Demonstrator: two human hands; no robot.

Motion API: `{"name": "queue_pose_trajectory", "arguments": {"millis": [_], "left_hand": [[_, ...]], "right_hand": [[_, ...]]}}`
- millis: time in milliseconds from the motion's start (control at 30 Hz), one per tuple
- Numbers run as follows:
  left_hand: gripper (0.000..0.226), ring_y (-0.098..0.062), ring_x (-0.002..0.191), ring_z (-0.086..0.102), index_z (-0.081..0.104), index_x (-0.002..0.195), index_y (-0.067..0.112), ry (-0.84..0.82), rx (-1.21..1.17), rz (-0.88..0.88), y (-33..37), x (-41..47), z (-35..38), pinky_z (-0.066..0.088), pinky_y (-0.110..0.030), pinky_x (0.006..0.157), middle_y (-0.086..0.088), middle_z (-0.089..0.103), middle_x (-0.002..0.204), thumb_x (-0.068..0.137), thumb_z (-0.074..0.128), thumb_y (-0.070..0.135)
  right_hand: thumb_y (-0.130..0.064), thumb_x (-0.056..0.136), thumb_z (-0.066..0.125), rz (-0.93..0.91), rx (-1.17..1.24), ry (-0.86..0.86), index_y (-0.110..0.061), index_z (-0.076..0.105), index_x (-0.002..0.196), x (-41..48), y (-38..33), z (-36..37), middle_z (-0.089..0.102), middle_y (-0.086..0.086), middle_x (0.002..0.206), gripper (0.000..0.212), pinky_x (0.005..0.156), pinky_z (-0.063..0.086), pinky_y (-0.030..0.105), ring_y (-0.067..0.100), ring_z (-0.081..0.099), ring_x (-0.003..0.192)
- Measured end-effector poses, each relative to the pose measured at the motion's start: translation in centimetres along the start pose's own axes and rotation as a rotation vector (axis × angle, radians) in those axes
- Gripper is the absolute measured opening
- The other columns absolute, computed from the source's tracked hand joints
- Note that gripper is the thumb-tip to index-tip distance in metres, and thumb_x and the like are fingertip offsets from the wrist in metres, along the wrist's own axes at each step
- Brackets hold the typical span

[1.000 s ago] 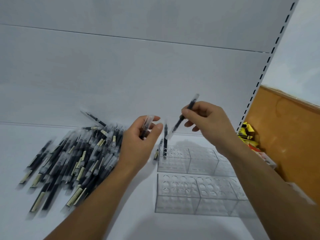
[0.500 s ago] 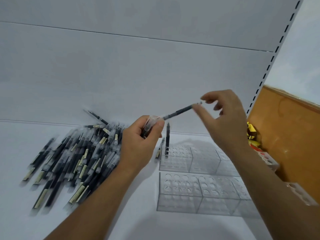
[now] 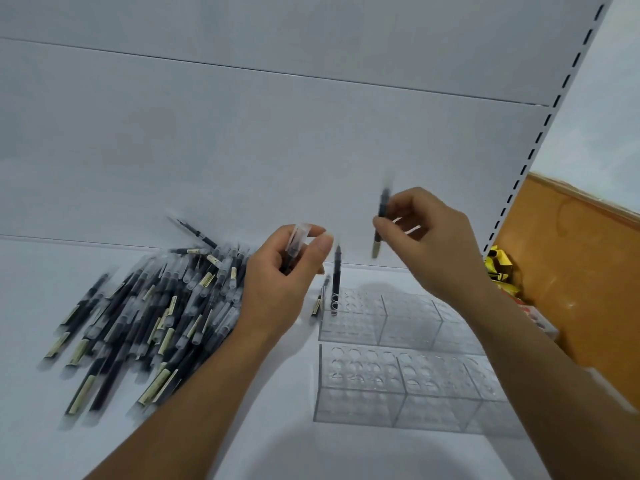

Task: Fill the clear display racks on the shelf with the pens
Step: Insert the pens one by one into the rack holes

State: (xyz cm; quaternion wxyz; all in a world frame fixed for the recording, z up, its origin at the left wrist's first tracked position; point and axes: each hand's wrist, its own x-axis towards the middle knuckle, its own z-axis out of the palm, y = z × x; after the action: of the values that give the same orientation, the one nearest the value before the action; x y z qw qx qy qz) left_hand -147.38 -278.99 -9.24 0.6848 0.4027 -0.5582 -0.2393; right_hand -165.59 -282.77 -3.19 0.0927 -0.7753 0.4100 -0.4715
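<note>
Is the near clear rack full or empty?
Empty. Every visible hole of the near rack is bare; no pen stands in it.

right grip (image 3: 433, 244): pinches blurred pen (image 3: 382, 209) | left grip (image 3: 280, 282): holds capped pen (image 3: 298, 237) | far rack (image 3: 408, 313): standing pen (image 3: 335, 278)

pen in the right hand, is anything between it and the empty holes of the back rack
Nothing visible does. The pen in the right hand is held in open air up over the back rack, whose holes look empty but for one standing pen at its left corner.
</note>
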Motion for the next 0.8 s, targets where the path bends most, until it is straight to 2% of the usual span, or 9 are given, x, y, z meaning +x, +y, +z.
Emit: {"name": "queue_pose_trajectory", "arguments": {"millis": [100,233,333,467,533,600,667,733,800], "left_hand": [[0.044,-0.004,0.05,0.046,0.067,0.092,0.017,0.026,-0.009,-0.028,0.0,0.1,0.1,0.038,-0.025,0.051,0.003,0.062,0.064,0.081,0.057,0.058],[0.053,-0.01,0.051,0.042,0.066,0.092,0.009,0.034,-0.011,-0.03,0.1,0.1,0.1,0.037,-0.032,0.052,0.0,0.062,0.063,0.082,0.054,0.059],[0.048,-0.005,0.051,0.045,0.067,0.092,0.01,0.026,-0.002,-0.031,0.2,0.1,0.2,0.038,-0.026,0.052,0.002,0.062,0.063,0.083,0.056,0.057],[0.013,0.004,0.051,0.053,0.068,0.097,0.015,0.005,0.032,-0.034,-0.2,0.1,0.2,0.037,-0.007,0.051,0.011,0.06,0.066,0.093,0.063,0.026],[0.01,0.005,0.051,0.053,0.068,0.101,0.015,0.0,0.046,-0.044,-0.3,0.0,0.2,0.037,-0.005,0.051,0.008,0.061,0.069,0.094,0.061,0.016],[0.013,0.004,0.051,0.052,0.067,0.104,0.015,-0.011,0.045,-0.046,-0.2,0.0,0.2,0.038,-0.006,0.051,0.004,0.061,0.071,0.095,0.058,0.013],[0.014,0.004,0.053,0.054,0.067,0.105,0.016,-0.021,0.052,-0.04,-0.1,-0.1,0.2,0.039,-0.007,0.054,0.006,0.061,0.071,0.096,0.056,0.012],[0.014,0.003,0.055,0.055,0.068,0.104,0.016,-0.029,0.058,-0.031,-0.1,-0.1,0.3,0.04,-0.007,0.055,0.012,0.062,0.069,0.096,0.056,0.012],[0.013,0.004,0.052,0.054,0.069,0.1,0.016,-0.04,0.068,-0.02,-0.1,-0.2,0.3,0.039,-0.007,0.053,0.014,0.062,0.066,0.096,0.057,0.012]], "right_hand": [[-0.022,0.088,0.069,0.186,0.154,-0.118,-0.022,0.06,0.091,-0.2,0.0,0.7,0.069,-0.004,0.084,0.01,0.076,0.058,0.041,0.014,0.07,0.078],[-0.021,0.087,0.07,0.241,0.094,-0.209,-0.023,0.06,0.089,-0.4,0.6,1.3,0.069,-0.006,0.084,0.011,0.08,0.057,0.042,0.012,0.07,0.077],[-0.024,0.085,0.071,0.261,0.018,-0.268,-0.025,0.059,0.086,-0.6,1.1,1.7,0.07,-0.007,0.084,0.012,0.08,0.056,0.036,0.013,0.068,0.08],[-0.03,0.084,0.072,0.27,-0.142,-0.43,-0.028,0.063,0.082,-1.1,1.4,2.3,0.068,-0.013,0.084,0.01,0.076,0.053,0.03,0.009,0.063,0.081],[-0.034,0.085,0.071,0.283,-0.181,-0.476,-0.028,0.066,0.086,-1.2,1.6,2.2,0.067,-0.017,0.084,0.008,0.071,0.048,0.025,0.006,0.061,0.079],[-0.038,0.085,0.07,0.284,-0.196,-0.448,-0.033,0.067,0.088,-1.2,1.7,1.6,0.067,-0.02,0.084,0.007,0.068,0.045,0.021,0.001,0.06,0.076],[-0.038,0.085,0.069,0.246,-0.151,-0.286,-0.035,0.067,0.088,-1.2,1.5,0.9,0.066,-0.022,0.082,0.004,0.067,0.046,0.018,-0.001,0.06,0.073],[-0.034,0.085,0.067,0.174,0.023,-0.077,-0.034,0.068,0.085,-1.4,0.8,0.3,0.065,-0.022,0.076,0.0,0.062,0.043,0.012,0.0,0.056,0.064],[-0.033,0.084,0.068,0.101,0.187,-0.032,-0.032,0.068,0.086,-1.6,-0.4,0.3,0.064,-0.018,0.073,0.002,0.058,0.042,0.011,0.001,0.052,0.058]]}}
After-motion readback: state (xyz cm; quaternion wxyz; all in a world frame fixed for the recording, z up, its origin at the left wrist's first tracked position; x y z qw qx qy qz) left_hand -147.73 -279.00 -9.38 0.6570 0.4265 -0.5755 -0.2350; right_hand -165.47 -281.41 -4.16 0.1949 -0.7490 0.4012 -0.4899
